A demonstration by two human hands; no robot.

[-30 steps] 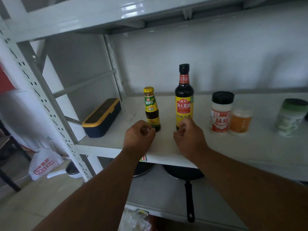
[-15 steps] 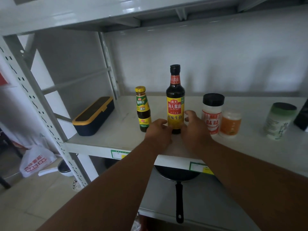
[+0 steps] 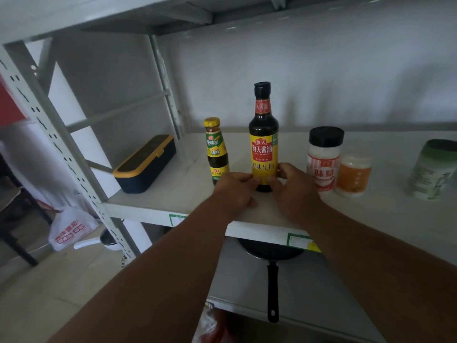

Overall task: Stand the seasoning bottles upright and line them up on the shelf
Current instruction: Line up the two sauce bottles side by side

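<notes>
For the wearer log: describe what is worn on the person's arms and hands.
Nothing is worn: the left hand and right hand are bare, without gloves, rings or a watch in view. Both forearms are uncovered, and no sleeve reaches into the frame.

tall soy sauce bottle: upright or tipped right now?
Upright. The soy sauce bottle stands on its base on the shelf, black cap on top, with the left hand and right hand holding its lower part.
</notes>
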